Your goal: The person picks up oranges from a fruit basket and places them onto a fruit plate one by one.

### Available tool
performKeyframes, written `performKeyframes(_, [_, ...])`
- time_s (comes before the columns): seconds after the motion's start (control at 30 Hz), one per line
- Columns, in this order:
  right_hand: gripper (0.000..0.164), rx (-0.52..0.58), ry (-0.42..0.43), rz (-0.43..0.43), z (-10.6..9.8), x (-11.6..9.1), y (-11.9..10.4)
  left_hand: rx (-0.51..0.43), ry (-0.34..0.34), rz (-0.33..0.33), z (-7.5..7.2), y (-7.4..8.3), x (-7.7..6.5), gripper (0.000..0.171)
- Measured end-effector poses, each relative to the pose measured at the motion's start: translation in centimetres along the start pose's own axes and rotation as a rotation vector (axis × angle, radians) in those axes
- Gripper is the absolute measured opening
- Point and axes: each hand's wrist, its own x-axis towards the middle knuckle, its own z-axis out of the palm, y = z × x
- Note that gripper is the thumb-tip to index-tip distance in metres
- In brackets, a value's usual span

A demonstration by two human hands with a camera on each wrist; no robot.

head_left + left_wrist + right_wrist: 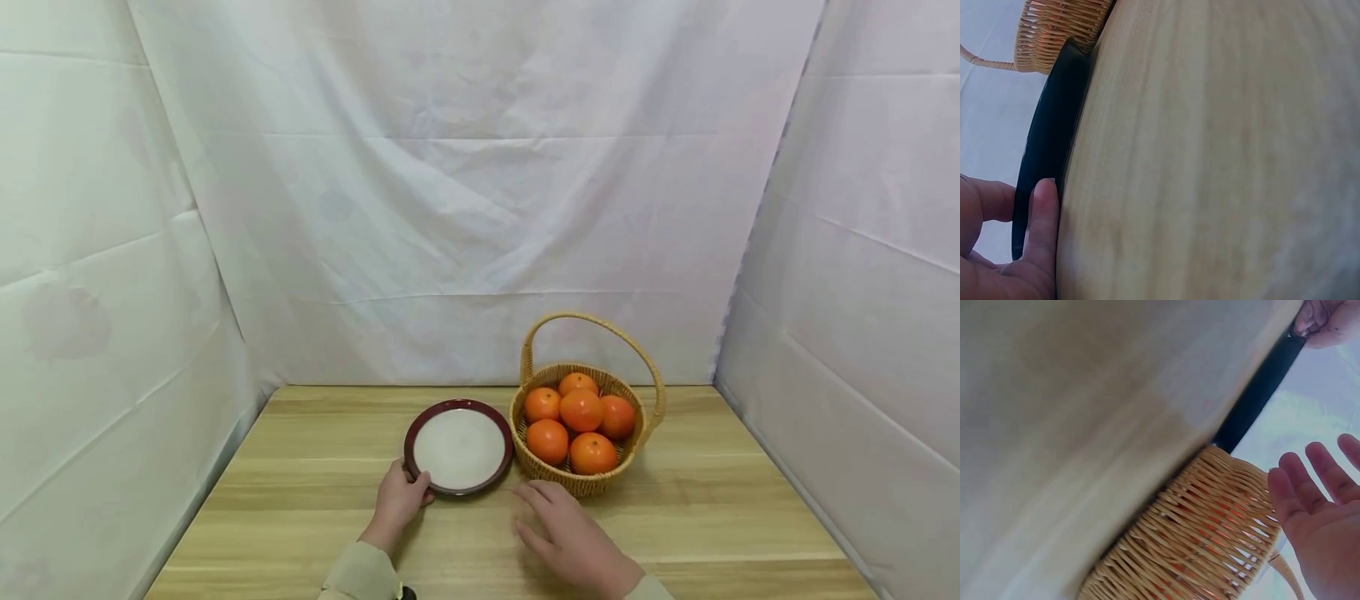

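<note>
Plate lies pinched in the left hand, basket just beyond; the right hand, fingers apart, holds nothing (a rightward shove of the plate could jolt the basket)

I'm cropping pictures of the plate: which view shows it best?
The head view: the plate shows its whole white face there, the left hand covering only some edge. The left wrist view has just its dark side; the right wrist view, a dark strip beyond the basket.

Head view bright, wrist views dimmer, hazy
</note>
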Motion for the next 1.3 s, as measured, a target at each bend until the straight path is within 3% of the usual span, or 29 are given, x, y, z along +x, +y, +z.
performKeyframes(0.3, [0.043,-0.019,0.041,-0.038,-1.9,1.7,0.7,-0.033,0.008,-0.003,-0.1,0.1,0.1,0.056])
performKeyframes(1.3, [0.034,-0.037,0.13,0.05,-4.9,3.9,3.8,-0.048,-0.006,0.007,-0.1,-0.2,0.1,0.059])
